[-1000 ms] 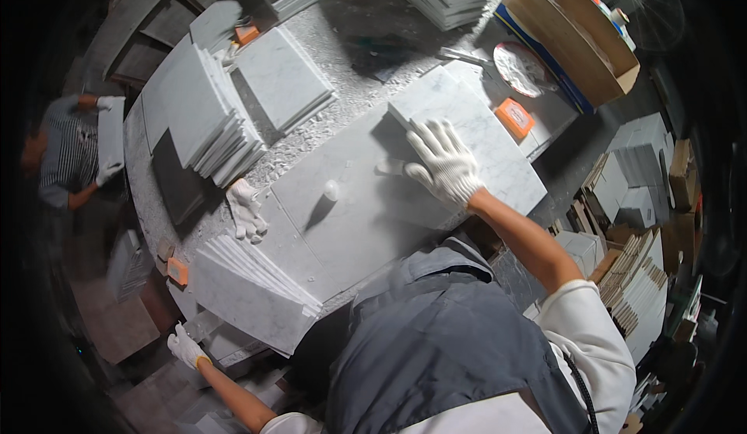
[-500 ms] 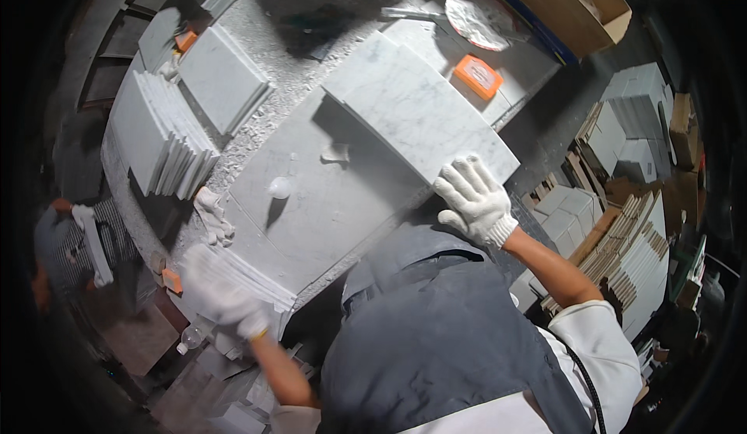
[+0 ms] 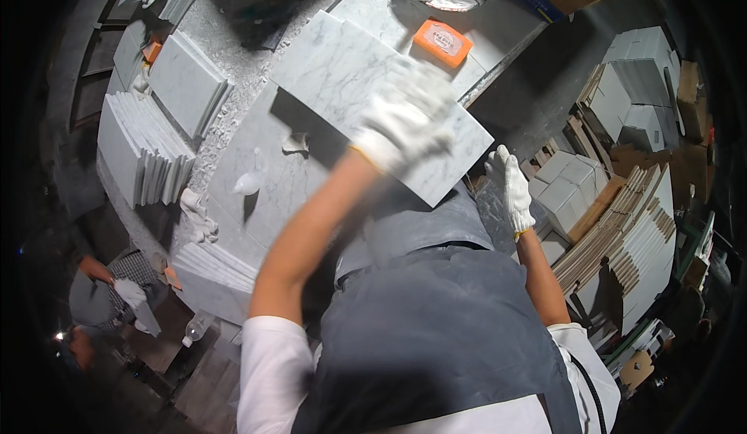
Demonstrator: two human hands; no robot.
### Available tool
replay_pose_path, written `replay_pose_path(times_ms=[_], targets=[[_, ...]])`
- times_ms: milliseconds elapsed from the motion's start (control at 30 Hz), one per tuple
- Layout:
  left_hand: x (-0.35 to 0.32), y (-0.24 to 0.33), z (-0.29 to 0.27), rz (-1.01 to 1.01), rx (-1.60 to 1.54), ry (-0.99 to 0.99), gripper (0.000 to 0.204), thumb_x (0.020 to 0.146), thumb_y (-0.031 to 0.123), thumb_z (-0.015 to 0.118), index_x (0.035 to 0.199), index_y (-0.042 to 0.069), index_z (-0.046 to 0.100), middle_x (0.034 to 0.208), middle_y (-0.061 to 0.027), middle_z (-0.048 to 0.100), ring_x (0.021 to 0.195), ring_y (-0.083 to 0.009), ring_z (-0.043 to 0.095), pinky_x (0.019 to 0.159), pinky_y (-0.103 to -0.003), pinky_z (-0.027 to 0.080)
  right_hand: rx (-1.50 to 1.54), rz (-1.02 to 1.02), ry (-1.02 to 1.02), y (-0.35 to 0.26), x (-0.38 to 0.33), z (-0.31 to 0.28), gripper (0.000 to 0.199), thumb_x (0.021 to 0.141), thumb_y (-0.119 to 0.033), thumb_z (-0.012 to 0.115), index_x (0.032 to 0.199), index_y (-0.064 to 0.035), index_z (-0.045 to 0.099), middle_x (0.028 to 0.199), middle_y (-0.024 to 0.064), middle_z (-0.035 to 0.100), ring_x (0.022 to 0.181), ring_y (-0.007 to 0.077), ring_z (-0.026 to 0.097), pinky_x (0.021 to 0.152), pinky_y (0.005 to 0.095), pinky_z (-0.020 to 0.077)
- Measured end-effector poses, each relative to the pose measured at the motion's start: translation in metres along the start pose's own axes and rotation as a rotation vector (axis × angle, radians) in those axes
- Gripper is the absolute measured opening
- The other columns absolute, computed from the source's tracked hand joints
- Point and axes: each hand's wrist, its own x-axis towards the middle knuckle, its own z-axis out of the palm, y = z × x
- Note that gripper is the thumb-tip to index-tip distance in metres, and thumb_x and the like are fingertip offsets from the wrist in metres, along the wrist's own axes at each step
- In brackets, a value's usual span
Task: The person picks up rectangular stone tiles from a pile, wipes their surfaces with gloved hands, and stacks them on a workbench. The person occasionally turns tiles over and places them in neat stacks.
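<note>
A white, grey-veined marble slab [image 3: 323,64] lies on the grey work surface before me, its near corner jutting toward my apron. Over its right half is my left hand [image 3: 405,122] in a white knit glove, blurred, fingers stretched out and nothing seen in it; whether it touches the slab I cannot tell. Just off the slab's right end, my gloved right hand [image 3: 511,193] is held upright with straight fingers, apart from the slab and holding nothing. Past the slab's far edge sits an orange box-shaped block [image 3: 443,42] with a pale label.
Stacked marble tiles [image 3: 148,146] stand at the left, with a crumpled glove [image 3: 198,216] nearby. More tiles [image 3: 214,278] lie nearer me. A small translucent piece [image 3: 247,183] rests on the surface. Cartons [image 3: 568,189] fill the right. A co-worker's gloved hand [image 3: 131,292] shows lower left.
My left hand has swung from the tiles at lower left up over the slab. My right hand has come off the slab's corner and now stands to its right.
</note>
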Motion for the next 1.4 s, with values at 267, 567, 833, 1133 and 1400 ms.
replay_pose_path(times_ms=[267, 567, 833, 1133, 1400], targets=[[-0.074, 0.048, 0.008, 0.338, -0.201, 0.174, 0.069, 0.085, 0.06, 0.067, 0.139, 0.017, 0.063, 0.151, -0.0072, 0.057, 0.145, -0.0248, 0.047, 0.124, -0.049, 0.032, 0.167, 0.08, 0.052, -0.037, 0.014, 0.002, 0.071, 0.108, -0.055, 0.044, 0.155, -0.0004, 0.043, 0.151, 0.0201, 0.053, 0.135, 0.032, 0.056, 0.116, 0.0439, 0.0421], [-0.163, -0.017, 0.013, -0.322, -0.009, 0.426, 0.057, 0.101, 0.04, 0.061, 0.142, 0.001, 0.058, 0.15, -0.0194, 0.055, 0.147, -0.0388, 0.041, 0.126, -0.055, 0.02, -0.156, 0.092, -0.105, -0.01, 0.006, 0.023, 0.054, 0.111, -0.041, 0.046, 0.15, -0.0044, 0.052, 0.144, 0.0097, 0.061, 0.125, 0.0207, 0.062, 0.107, 0.0347, 0.0491], [-0.09, 0.064, 0.001, 0.066, -0.263, 0.294, 0.036, 0.089, 0.032, 0.071, 0.117, 0.008, 0.071, 0.129, -0.0127, 0.065, 0.125, -0.0341, 0.058, 0.116, -0.054, 0.036, -0.465, -0.222, -0.372, 0.002, -0.004, 0.011, 0.076, 0.083, -0.012, 0.077, 0.149, 0.0011, 0.042, 0.133, 0.0236, 0.059, 0.12, 0.0356, 0.061, 0.104, 0.0409, 0.0508], [-0.104, 0.051, 0.01, -0.337, -0.214, 0.475, 0.044, 0.093, 0.029, 0.072, 0.126, 0.002, 0.064, 0.128, -0.0159, 0.065, 0.12, -0.0367, 0.062, 0.113, -0.049, 0.043, 0.298, 0.369, -0.348, -0.039, -0.019, 0.056, 0.03, 0.108, -0.039, 0.052, 0.107, -0.009, 0.056, 0.095, 0.0015, 0.054, 0.091, 0.0126, 0.053, 0.085, 0.0329, 0.0479], [-0.102, 0.042, 0.036, -0.851, -0.445, 0.529, 0.065, 0.097, 0.031, 0.071, 0.15, 0.001, 0.048, 0.156, -0.022, 0.044, 0.147, -0.0399, 0.04, 0.116, -0.048, 0.042, 0.194, 0.355, -0.095, -0.046, -0.013, 0.093, 0.047, 0.105, -0.043, 0.055, 0.128, -0.0027, 0.061, 0.114, 0.0054, 0.061, 0.099, 0.0144, 0.055, 0.091, 0.0314, 0.0474]])
